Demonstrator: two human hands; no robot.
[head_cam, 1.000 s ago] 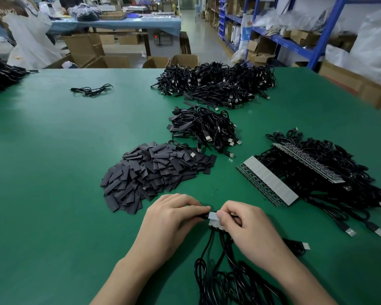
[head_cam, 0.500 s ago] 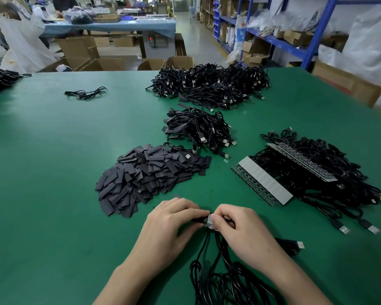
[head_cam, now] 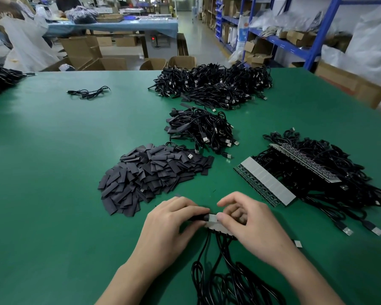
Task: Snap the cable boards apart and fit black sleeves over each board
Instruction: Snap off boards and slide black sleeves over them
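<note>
- My left hand (head_cam: 174,227) is pinching a flat black sleeve (head_cam: 197,217), aiming it at the end board.
- My right hand (head_cam: 251,225) is clamping the grey cabled board strip (head_cam: 212,221), steadying it over the green table mat (head_cam: 53,194).

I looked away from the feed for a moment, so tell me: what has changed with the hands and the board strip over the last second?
The right hand has raised its forefinger off the board strip while its thumb stays on it, so more grey strip shows. The left hand still pinches a black sleeve at the strip's left end. The sleeve pile, cable heaps and board panels lie as before.
</note>
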